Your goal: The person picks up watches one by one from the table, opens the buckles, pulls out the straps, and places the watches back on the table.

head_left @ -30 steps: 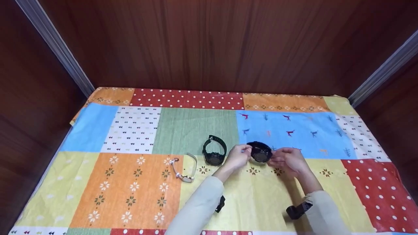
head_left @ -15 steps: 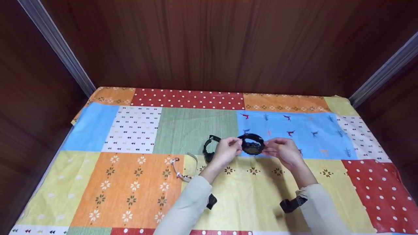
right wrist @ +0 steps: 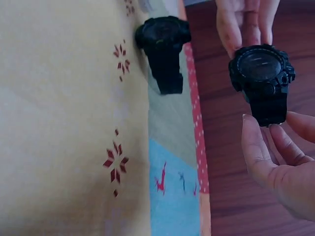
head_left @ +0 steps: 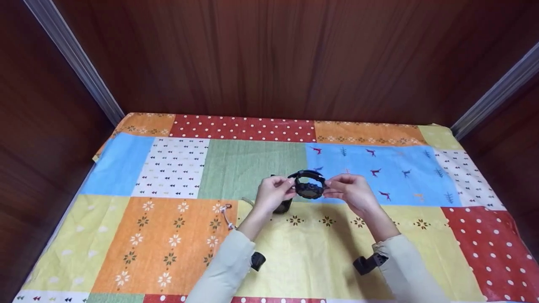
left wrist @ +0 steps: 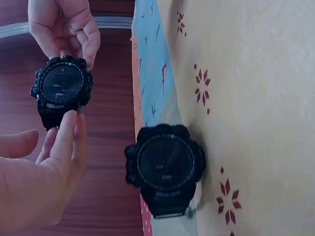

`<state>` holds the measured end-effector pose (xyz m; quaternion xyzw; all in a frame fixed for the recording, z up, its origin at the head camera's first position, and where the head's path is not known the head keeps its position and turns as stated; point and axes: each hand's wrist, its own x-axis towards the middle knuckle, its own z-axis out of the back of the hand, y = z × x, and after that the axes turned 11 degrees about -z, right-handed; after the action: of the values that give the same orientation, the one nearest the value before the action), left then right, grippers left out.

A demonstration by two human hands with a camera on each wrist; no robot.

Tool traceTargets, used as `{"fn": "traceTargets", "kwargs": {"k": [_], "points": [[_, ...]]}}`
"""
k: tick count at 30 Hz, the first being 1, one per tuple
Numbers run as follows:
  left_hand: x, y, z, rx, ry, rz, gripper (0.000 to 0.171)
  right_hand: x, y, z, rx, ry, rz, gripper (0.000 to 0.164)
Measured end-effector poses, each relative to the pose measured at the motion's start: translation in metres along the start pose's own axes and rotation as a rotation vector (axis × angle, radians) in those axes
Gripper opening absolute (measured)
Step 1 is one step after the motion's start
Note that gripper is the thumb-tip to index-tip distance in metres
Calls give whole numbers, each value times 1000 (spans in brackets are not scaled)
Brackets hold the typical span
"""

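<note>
A black digital wristwatch (head_left: 309,192) is held up over the tablecloth, its strap looped behind it and its face towards me. My left hand (head_left: 271,195) pinches its left side, and my right hand (head_left: 356,194) pinches the right side. Both wrist views show fingertips on two opposite sides of the watch (left wrist: 61,86). Below, a second black digital watch (left wrist: 165,162) rests on the cloth, partly hidden behind the left hand in the head view. Left of that lies a slim pale watch with a thin band (head_left: 227,216), mostly covered by the left forearm.
A patchwork tablecloth (head_left: 168,235) in orange, yellow, green, blue and red covers the table. Dark wooden panels (head_left: 261,59) rise behind and at both sides, joined by metal corner strips (head_left: 78,63). Each sleeve carries a black wrist camera (head_left: 368,264).
Both hands have moved left and slightly away from me with the watch, lifting it off the cloth. The left arm now covers more of the other two watches.
</note>
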<state>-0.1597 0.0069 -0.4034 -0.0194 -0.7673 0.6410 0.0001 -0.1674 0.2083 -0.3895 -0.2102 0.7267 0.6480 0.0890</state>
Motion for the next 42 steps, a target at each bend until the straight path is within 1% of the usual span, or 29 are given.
{"fn": "traceTargets", "kwargs": {"k": [5,9,12,15,21,30,36,41,42], "points": [[-1,-5,9,-91,-21,13,16,1,3,-8,-32,-8,-7,11],[-1,-6,14,-165,-36,23,12,3,6,-13,-21,-1,-8,5],[1,-7,16,-190,-40,20,16,3,7,-14,-10,18,-1,8],[2,-9,17,-183,-35,19,21,3,8,-15,-3,30,7,10],[4,-14,16,-138,-11,36,33,3,10,-15,0,34,12,9],[5,-18,16,-82,19,72,28,1,12,-15,-6,57,7,8],[6,-25,16,-74,40,86,29,0,16,-14,-47,61,37,6],[6,-30,18,-57,58,81,28,-2,20,-16,-58,60,62,9],[5,-32,18,-51,65,72,28,-2,20,-17,-60,61,69,10]]}}
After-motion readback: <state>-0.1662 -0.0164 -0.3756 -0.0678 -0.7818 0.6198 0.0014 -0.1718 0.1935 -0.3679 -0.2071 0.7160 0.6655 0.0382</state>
